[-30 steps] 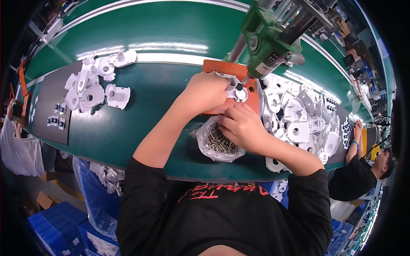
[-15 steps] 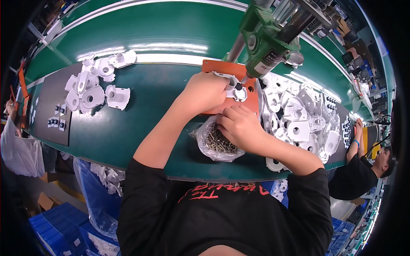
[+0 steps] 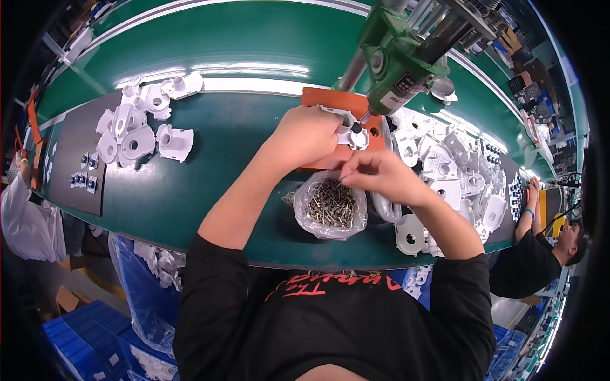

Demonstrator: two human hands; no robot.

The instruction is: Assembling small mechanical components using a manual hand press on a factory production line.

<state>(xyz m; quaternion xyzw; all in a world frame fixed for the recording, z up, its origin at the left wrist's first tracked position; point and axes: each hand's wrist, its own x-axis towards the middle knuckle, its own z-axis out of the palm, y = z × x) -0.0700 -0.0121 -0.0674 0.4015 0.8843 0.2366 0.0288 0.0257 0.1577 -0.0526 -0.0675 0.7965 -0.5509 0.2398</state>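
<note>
My left hand point(image 3: 308, 136) holds a white plastic housing point(image 3: 346, 120) steady on an orange plate point(image 3: 330, 98). A small dark piece point(image 3: 356, 128) sits on the housing, right below the tip of a green press-like machine point(image 3: 400, 76). My right hand point(image 3: 384, 174) is just above a clear plastic bag point(image 3: 305, 222) of loose metal screws point(image 3: 332, 204). Its thumb and forefinger are pinched on what looks like a single screw, barely visible at the fingertips.
White housings point(image 3: 445, 168) are heaped to the right of the plate. More housings point(image 3: 133, 146) lie in a group at the left, near small dark-and-white parts point(image 3: 82, 181) on a dark mat. Co-workers are at both ends, one wearing a blue wristband point(image 3: 529, 211).
My right hand has lifted out of the screw bag and moved slightly up and right, its fingers pinched. My left hand stays on the housing.
</note>
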